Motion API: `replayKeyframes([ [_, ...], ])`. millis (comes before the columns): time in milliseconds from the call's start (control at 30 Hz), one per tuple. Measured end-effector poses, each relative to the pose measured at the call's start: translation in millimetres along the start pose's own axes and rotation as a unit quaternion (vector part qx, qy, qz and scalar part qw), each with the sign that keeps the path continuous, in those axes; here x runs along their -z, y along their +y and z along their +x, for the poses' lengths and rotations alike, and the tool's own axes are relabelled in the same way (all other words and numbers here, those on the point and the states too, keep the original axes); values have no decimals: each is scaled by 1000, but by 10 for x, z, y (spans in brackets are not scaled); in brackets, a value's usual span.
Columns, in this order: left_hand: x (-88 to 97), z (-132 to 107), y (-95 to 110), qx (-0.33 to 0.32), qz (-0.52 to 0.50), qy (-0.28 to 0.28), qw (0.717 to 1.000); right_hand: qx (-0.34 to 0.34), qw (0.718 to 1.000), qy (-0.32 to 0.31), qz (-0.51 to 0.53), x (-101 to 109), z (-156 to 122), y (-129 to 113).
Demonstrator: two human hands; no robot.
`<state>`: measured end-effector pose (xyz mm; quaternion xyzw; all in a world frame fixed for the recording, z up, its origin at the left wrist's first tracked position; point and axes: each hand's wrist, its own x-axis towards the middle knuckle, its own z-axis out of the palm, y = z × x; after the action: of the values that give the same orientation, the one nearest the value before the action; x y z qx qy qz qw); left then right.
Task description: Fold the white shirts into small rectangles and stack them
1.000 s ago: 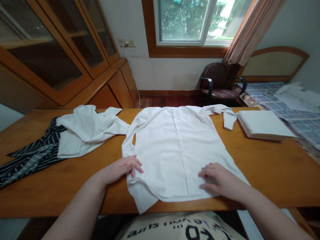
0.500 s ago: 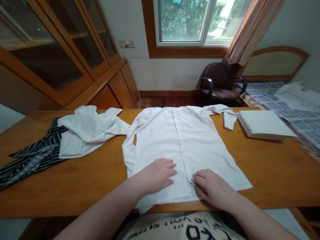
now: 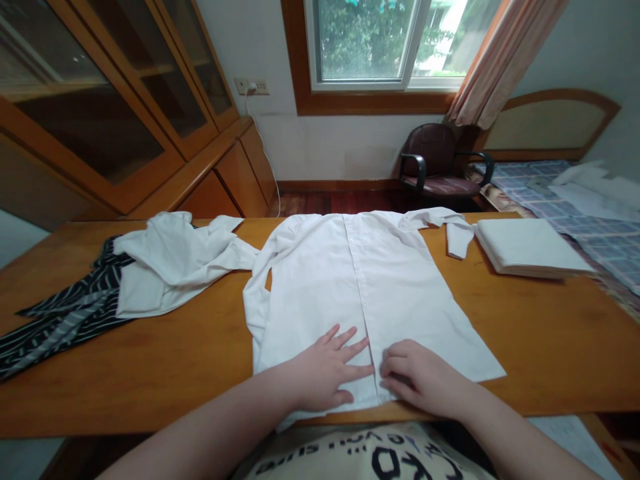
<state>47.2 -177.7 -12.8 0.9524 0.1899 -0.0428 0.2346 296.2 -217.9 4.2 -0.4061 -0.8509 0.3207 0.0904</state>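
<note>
A white button shirt (image 3: 360,287) lies spread front-up on the wooden table (image 3: 175,347), collar toward the window. My left hand (image 3: 327,370) lies flat on the shirt's lower hem, left of the button placket, with fingers spread. My right hand (image 3: 420,377) rests just right of the placket at the hem, its fingers curled down onto the cloth. The two hands almost touch at the placket.
A crumpled white garment (image 3: 170,263) and a black striped cloth (image 3: 65,317) lie at the table's left. A folded white stack (image 3: 525,247) sits at the right. Behind the table are a dark chair (image 3: 440,167), a wooden cabinet (image 3: 115,113) and a bed (image 3: 590,220).
Both hands have moved from the shirt's lower corners inward to the placket at the hem. The hem now lies flatter and the placket is slightly parted.
</note>
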Motion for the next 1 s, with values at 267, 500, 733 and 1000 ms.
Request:
replayKeyframes([
  [267,560,134,-92,25,-57,4,998,5,998,-19,59,-2,-47,17],
  [500,792,593,-622,236,27,108,965,-26,996,-59,66,-17,10,-49],
  [733,480,1057,-926,282,80,149,944,-33,994,-86,60,-64,99,-117],
  [1000,217,1012,-942,271,112,160,943,-94,987,-71,108,490,409,-72],
])
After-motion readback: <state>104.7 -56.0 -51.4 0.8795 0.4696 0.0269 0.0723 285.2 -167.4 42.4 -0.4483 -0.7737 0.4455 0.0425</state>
